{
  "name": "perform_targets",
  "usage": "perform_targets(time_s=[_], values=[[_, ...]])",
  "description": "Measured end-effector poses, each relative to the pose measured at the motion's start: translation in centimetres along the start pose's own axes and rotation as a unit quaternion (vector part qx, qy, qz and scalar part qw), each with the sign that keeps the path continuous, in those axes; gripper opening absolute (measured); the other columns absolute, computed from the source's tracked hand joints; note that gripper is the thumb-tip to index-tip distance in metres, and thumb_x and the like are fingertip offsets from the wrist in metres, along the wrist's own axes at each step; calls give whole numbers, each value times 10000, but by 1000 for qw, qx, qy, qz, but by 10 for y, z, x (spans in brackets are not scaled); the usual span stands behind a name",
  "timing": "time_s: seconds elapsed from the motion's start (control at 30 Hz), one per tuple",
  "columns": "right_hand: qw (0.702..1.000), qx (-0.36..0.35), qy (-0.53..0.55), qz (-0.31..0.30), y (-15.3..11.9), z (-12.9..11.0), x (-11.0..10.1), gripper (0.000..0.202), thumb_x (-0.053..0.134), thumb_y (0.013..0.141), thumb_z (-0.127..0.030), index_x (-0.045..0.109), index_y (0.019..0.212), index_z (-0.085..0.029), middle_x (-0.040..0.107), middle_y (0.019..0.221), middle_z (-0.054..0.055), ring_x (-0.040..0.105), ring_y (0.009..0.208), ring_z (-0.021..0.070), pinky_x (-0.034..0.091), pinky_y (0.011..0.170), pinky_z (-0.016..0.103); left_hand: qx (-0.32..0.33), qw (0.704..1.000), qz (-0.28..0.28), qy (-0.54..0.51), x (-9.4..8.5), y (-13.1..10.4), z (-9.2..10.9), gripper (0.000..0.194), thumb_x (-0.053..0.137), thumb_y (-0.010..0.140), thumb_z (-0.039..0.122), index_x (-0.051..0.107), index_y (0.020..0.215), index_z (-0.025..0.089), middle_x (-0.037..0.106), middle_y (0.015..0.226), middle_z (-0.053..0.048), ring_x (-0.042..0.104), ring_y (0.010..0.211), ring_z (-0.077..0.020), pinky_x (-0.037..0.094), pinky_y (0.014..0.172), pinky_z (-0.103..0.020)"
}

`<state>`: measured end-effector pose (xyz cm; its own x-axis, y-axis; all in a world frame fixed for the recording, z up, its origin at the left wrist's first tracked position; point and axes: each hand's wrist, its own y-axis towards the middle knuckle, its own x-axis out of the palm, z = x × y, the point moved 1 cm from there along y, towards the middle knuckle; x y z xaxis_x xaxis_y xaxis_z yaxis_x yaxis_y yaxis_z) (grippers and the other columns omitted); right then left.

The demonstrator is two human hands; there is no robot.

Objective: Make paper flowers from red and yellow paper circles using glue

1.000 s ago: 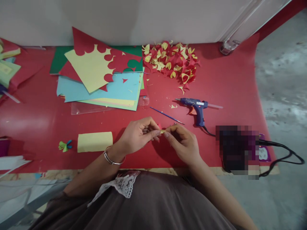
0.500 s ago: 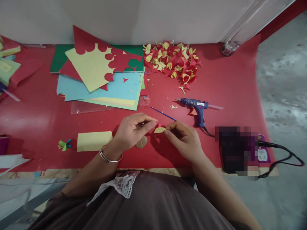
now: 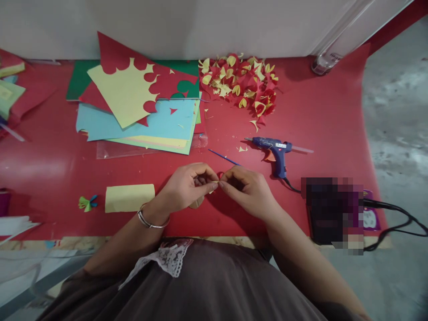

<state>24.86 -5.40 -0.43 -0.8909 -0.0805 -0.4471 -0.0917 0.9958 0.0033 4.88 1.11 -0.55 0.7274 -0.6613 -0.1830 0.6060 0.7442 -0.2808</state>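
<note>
Over the middle of the red table, my two hands meet fingertip to fingertip. My left hand and my right hand both pinch a small piece of yellow paper, mostly hidden by the fingers. Just behind the fingertips shows a small red piece; whether it lies on the table or is attached, I cannot tell. Partly under my left hand is a brown piece, perhaps cardboard. A thin blue stick lies beyond my hands.
A blue glue gun rests at the right, its cord running to a dark, blurred-out object. Cut paper sheets are stacked at back left, beside a heap of red and yellow paper pieces. A yellow rectangle and green-blue paper flower lie left.
My hands have come together. The yellow paper, held by my right hand alone before, has moved slightly left and is now pinched by both hands. The view has shifted a little.
</note>
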Motion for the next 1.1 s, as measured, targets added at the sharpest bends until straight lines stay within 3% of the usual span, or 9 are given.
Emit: perform_targets(time_s=[0.1,0.23,0.4,0.6,0.73,0.83,0.93,1.03,1.1], values=[[1000,-3,0,2,2,0,-1,156,668,966,-270,683,821,-213,711,762,4,595,665,133,436,632,261,25,1000,13,-5,-2,1,0,161,813,878,300,736,834,165,717,724,-20,638,628,-111,510,574,-200],[1000,-12,-5,20,5,2,-4,146,683,964,-262,692,827,-211,700,747,-3,560,641,124,409,611,262,34,996,75,-34,-8,2,2,245,898,822,348,747,765,164,733,692,-26,629,591,-104,497,528,-192],[999,3,9,34,6,8,-5,141,695,959,-262,704,831,-204,706,757,-4,547,622,114,393,590,261,17,983,167,-77,-20,2,-1,203,877,859,370,803,836,182,766,651,-24,731,582,-147,644,593,-240],[1000,-6,17,24,7,12,-3,137,695,957,-250,703,827,-205,703,743,-9,549,626,114,405,611,267,104,963,233,86,-17,0,-2,209,755,979,323,841,1126,202,824,815,-24,790,718,-141,647,675,-219],[999,-19,24,19,8,15,-2,133,691,952,-232,684,821,-211,682,721,-20,537,622,115,409,625,268,156,941,235,188,-11,-3,5,157,718,1007,262,831,1106,216,738,680,23,683,603,-103,571,622,-204],[999,-20,28,20,7,16,-2,129,696,946,-232,669,821,-213,677,725,-21,538,627,115,413,630,264,180,941,204,201,-6,-2,6,176,730,999,272,813,1140,207,790,865,-25,736,797,-138,598,733,-230],[999,-31,30,17,7,17,-2,133,680,949,-235,665,818,-214,684,734,-14,546,632,117,414,625,260,146,968,124,161,0,0,5,229,750,986,326,805,1162,190,818,986,-58,755,843,-147,604,749,-227],[998,-45,25,19,8,17,-3,126,662,949,-229,674,824,-213,693,740,-7,564,643,120,421,627,257,87,989,55,110,7,2,6,205,774,952,325,810,1094,182,818,883,-41,739,730,-133,580,673,-212],[999,-45,22,21,7,18,-3,125,667,950,-232,674,827,-211,702,750,-3,580,657,123,432,637,257,50,996,37,71,9,3,7,155,768,939,304,808,1020,178,809,822,-35,733,702,-130,566,643,-203]])
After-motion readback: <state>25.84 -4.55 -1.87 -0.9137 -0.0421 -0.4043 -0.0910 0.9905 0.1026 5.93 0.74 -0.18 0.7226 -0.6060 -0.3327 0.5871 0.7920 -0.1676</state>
